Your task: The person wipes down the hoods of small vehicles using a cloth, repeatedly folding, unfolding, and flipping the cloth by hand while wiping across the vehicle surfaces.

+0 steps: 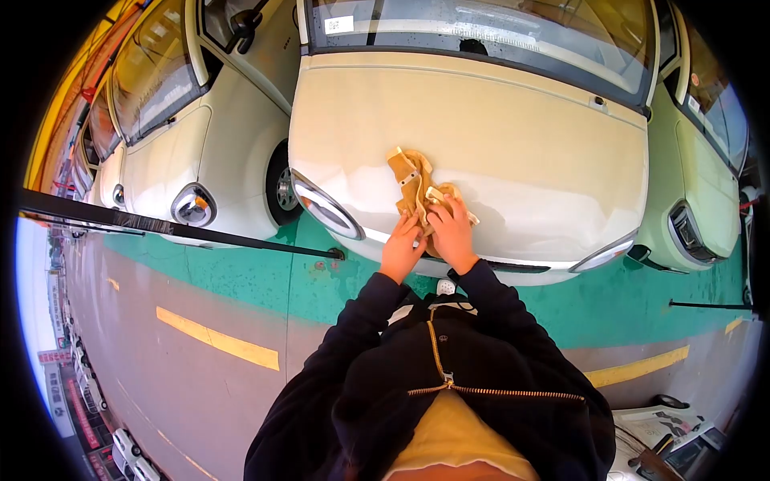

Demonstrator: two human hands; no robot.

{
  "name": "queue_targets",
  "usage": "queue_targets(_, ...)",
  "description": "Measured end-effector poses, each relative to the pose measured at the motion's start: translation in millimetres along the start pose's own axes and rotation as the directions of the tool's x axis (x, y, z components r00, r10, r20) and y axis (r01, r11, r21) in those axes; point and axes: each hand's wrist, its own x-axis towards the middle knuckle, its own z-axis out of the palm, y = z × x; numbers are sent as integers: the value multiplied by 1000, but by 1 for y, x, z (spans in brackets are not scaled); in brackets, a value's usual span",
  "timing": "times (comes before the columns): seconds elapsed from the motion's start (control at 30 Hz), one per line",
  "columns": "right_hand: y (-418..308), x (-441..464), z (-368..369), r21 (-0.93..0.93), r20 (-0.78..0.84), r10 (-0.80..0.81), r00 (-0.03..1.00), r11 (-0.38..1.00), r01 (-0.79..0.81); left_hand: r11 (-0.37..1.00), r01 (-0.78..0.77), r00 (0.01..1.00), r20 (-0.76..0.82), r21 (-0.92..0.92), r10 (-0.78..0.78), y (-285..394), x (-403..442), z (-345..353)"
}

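A crumpled tan cloth (pixel 415 180) with pale edges lies bunched on the front of a cream car's hood (pixel 513 152). My left hand (pixel 403 247) has its fingers curled on the cloth's lower left part. Close beside it, my right hand (pixel 452 234) grips the cloth's lower right part, with fingers bent over a fold. Both hands are at the hood's front edge, almost touching each other. Something small and whitish shows at the left fingers, too small to name.
Another cream car (pixel 216 152) stands at left and a pale green car (pixel 698 184) at right. A black bar (pixel 184 231) runs low at the left. Green painted ground (pixel 233 272) meets grey pavement with yellow dashes (pixel 216 337). A windshield (pixel 497 32) rises behind the hood.
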Motion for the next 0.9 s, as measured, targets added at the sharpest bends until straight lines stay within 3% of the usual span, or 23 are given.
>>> queue_targets(0.07, -5, 0, -11, 25, 24, -50, 998, 998, 50, 1000, 18, 999, -44, 7, -17, -2, -19, 0)
queue_targets(0.1, -6, 2, -15, 93, 37, -27, 999, 995, 23, 944, 197, 979, -2, -266, -205, -2, -24, -4)
queue_targets(0.13, -9, 3, -19, 160, 54, -4, 999, 987, -5, 784, 353, 928, 85, -511, -362, -2, -30, -9)
queue_targets(0.17, -12, 5, -22, 169, 58, -24, 998, 985, 14, 782, 354, 925, 67, -514, -375, -2, -34, -12)
queue_targets(0.23, -23, 14, -36, 475, 155, 88, 984, 867, -152, 773, 295, 917, -60, -562, -393, 2, -42, -24)
queue_targets(0.27, -30, 18, -45, 485, 162, 68, 984, 864, -139, 770, 265, 907, -122, -581, -404, 4, -47, -32)
queue_targets(0.3, -38, 23, -55, 560, 198, -6, 980, 822, -108, 837, 302, 914, -111, -456, -390, 8, -49, -45)
queue_targets(0.33, -45, 29, -63, 633, 227, -86, 970, 770, -80, 836, 309, 904, -133, -454, -406, 15, -49, -55)
queue_targets(0.4, -58, 35, -78, 697, 243, -237, 941, 717, 1, 969, 157, 929, -304, -189, -210, 24, -51, -71)
queue_targets(0.47, -72, 42, -93, 814, 306, -415, 857, 581, -9, 980, 88, 951, -276, -180, -136, 20, -54, -81)
queue_targets(0.53, -74, 46, -97, 816, 322, -510, 797, 576, 39, 996, 72, 970, -231, -49, -82, 32, -54, -99)
queue_targets(0.57, -74, 47, -96, 811, 336, -508, 793, 584, 30, 898, 246, 959, -39, -366, -279, 39, -55, -109)
queue_targets(0.6, -74, 47, -95, 804, 351, -503, 790, 594, 22, 945, 129, 977, -128, -301, -174, 36, -58, -109)
queue_targets(0.67, -75, 55, -107, 808, 380, -517, 767, 589, -4, 972, 110, 971, -188, -206, -150, 17, -65, -103)
queue_targets(0.7, -71, 57, -108, 757, 381, -493, 782, 652, 42, 972, 123, 964, -207, -202, -165, 13, -72, -102)
queue_targets(0.77, -66, 61, -111, 687, 297, -444, 845, 714, 134, 929, 353, 893, -257, -116, -371, 5, -85, -99)
queue_targets(0.9, -54, 79, -121, 615, 278, -358, 892, 779, 121, 900, 431, 812, -406, -65, -419, 5, -96, -122)
